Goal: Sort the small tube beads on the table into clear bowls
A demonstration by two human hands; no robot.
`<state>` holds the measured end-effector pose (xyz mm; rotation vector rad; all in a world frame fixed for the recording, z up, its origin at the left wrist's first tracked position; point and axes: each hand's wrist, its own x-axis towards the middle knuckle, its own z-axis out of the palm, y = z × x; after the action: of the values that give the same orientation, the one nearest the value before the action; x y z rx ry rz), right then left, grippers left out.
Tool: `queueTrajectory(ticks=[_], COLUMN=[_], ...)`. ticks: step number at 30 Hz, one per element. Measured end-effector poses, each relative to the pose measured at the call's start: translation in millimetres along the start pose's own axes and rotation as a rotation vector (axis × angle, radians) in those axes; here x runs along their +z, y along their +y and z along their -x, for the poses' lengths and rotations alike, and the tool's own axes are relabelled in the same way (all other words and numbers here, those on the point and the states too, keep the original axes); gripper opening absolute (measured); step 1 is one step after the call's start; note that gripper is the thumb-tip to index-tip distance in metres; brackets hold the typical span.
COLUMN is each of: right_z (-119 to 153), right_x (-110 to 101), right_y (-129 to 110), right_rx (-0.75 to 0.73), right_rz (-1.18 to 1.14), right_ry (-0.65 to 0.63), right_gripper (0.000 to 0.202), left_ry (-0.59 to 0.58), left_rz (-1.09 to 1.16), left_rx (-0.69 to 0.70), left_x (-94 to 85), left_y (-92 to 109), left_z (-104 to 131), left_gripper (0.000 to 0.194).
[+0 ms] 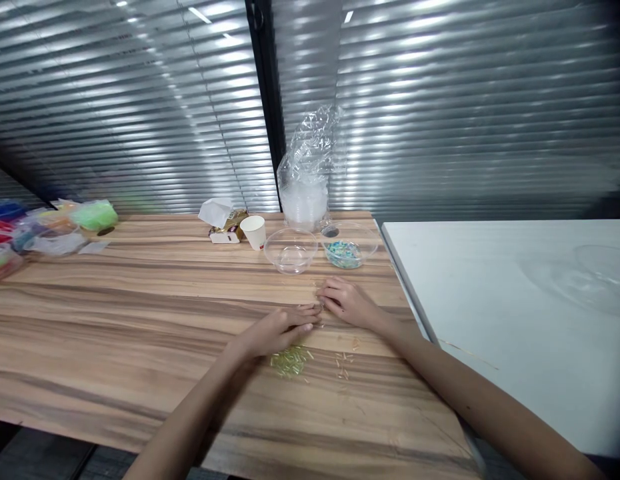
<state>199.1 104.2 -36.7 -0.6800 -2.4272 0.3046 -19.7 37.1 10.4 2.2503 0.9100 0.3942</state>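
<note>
My left hand (285, 327) rests low over the wooden table, fingers stretched to the right and the thumb a little apart. Facing it, my right hand (349, 303) has its fingers bent and drawn together at the tips; what they hold, if anything, is too small to make out. A few tiny pale pieces lie around the fingertips of both hands. Just below my left hand is a pile of yellow-green tube beads (289, 361). To its right are scattered pale yellow tube beads (344, 363).
Behind my hands stand a clear plastic bowl (291, 252) and another clear bowl (367, 241) with blue-green beads. A paper cup (255, 232), a tissue pack (229, 227) and bagged stacked bowls (305, 197) are farther back. Colourful bags (93, 215) lie left; a white table (470, 280) adjoins right.
</note>
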Motion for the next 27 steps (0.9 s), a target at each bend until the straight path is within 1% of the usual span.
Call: queueTrajectory(ticks=[5,7,9,12,14,17,20,23,25,27], right_z=[1,1,1,0,0,-1,-2,-2,-2,-1], right_x=[0,0,0,0,0,0,-1,-2,-3,-2], right_y=[1,1,1,1,1,1,0,-1,-1,-1], right_rx=[0.001,0.001,-0.001,-0.004,-0.009,-0.025,-0.024,-0.006,0.001,0.002], right_rz=[-0.001,-0.004,-0.008,-0.015,-0.015,-0.014,-0.019,-0.027,-0.029,-0.024], right_ry=[-0.005,-0.004,-0.004,-0.001,0.003,0.004,0.007,0.018,0.018,0.012], right_gripper=[0.020,0.020,0.020,0.020,0.019,0.020,0.019,0.020,0.021,0.022], left_ry=[-0.131,-0.160,-0.145,-0.056,-0.017,-0.034,-0.121,-0.236,-0.275,-0.298], left_rz=[0.269,0.356,0.446,0.544,0.553,0.543,0.501,0.388,0.351,0.359], left_rx=[-0.156,-0.181,-0.180,-0.187,-0.188,-0.172,-0.141,-0.153,-0.165,-0.155], left_x=[-19.4,-24.3,-25.5,-22.2,-19.2,-15.3,-12.0,-11.8,-14.3,-18.5], left_y=[3,1,-5,-15,-19,-16,-9,-4,-2,-1], left_z=[5,6,7,8,8,8,7,6,5,6], left_gripper=[0.046,0.050,0.055,0.060,0.060,0.062,0.068,0.066,0.065,0.064])
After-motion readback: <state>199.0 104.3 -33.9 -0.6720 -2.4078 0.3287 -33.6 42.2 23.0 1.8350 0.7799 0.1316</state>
